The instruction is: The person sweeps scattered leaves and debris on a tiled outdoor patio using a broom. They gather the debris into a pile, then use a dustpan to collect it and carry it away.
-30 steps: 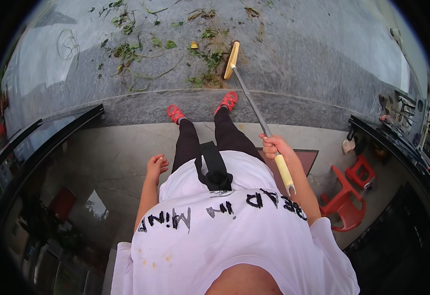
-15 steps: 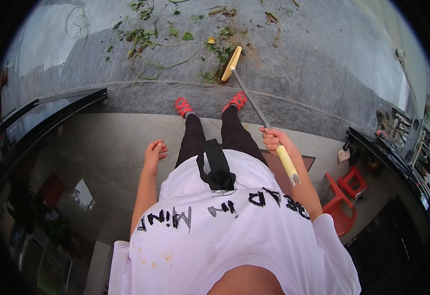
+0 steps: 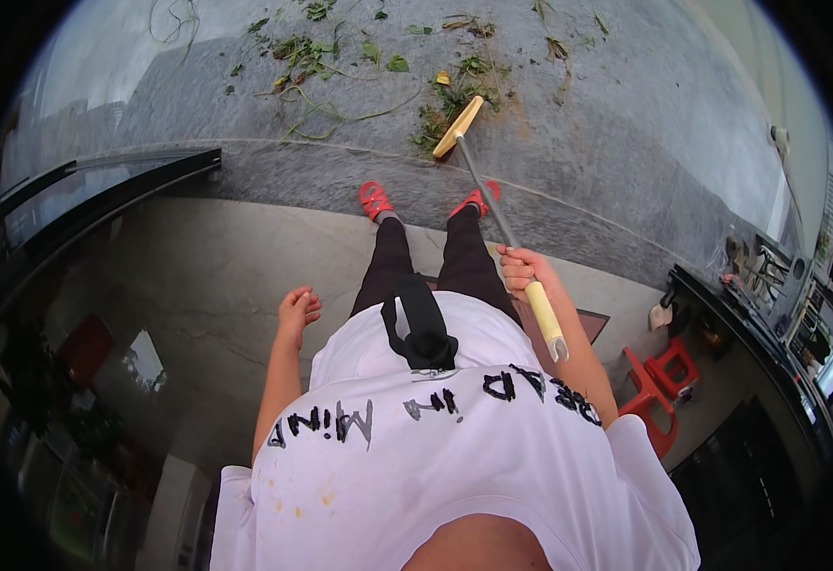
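Grasping the broom pole [image 3: 485, 190]: right hand [image 3: 526, 271] is wrapped around it, fingers curled over, just ahead of the cream handle sleeve [image 3: 545, 312]. Sleeve ends in a forked grey tip, nearer the body than the broom head.

Landmark = cream broom head [image 3: 458, 128], on the grey floor [image 3: 607, 133], tilted to the pole, edge against a clump of leaf litter [image 3: 432, 126].

Left hand [image 3: 299, 309]: nothing visible in it, released, fingers loosely curled; bodyward and left of the broom head, well apart from it.

Green vine stems [image 3: 340, 116] left of the broom head; yellow scrap [image 3: 442, 78] just beyond it. Red sandals [image 3: 375, 201] bodyward of it, one on each side.

Writing: black and grey brush-style lettering [image 3: 340, 423] across the white T-shirt [image 3: 416, 476], bodyward of the broom head, upside down from this view. Red plastic chair [image 3: 646, 398] and red stool [image 3: 673, 369]: right and bodyward of the broom head.
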A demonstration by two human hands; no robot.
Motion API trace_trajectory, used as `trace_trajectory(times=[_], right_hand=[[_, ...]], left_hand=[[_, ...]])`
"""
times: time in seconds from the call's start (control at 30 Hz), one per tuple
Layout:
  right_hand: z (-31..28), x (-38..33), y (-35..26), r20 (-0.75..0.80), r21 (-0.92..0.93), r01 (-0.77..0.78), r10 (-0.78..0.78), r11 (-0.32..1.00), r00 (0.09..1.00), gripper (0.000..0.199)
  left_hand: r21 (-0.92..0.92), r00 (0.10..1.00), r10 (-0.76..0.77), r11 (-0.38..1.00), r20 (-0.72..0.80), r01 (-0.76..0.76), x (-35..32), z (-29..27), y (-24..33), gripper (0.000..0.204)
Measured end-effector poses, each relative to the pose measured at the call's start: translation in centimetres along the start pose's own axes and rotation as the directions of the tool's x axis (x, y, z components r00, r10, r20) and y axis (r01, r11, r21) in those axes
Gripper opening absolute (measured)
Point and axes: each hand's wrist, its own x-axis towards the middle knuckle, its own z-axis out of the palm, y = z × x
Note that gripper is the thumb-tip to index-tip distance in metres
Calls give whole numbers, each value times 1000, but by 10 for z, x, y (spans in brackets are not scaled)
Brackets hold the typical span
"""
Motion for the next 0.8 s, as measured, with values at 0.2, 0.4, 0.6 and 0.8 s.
trace_trajectory(times=[0.2,0.4,0.6,0.8], right_hand=[[-5,-35,36,-146,-331,84,-139,940,980,16],[-15,-3,44,-316,-452,-50,-107,891,943,10],[-27,-23,35,-57,-149,60,-69,987,996,15],[-9,-58,62,-394,-701,23,-413,713,821,14]], left_hand=[[-28,1000,28,999,5,-28,8,-19,1,23],[-25,997,53,998,48,-52,13,-27,4,24],[-38,999,42,998,33,-41,15,-40,-6,24],[40,999,-21,999,42,19,31,-38,-19,23]])
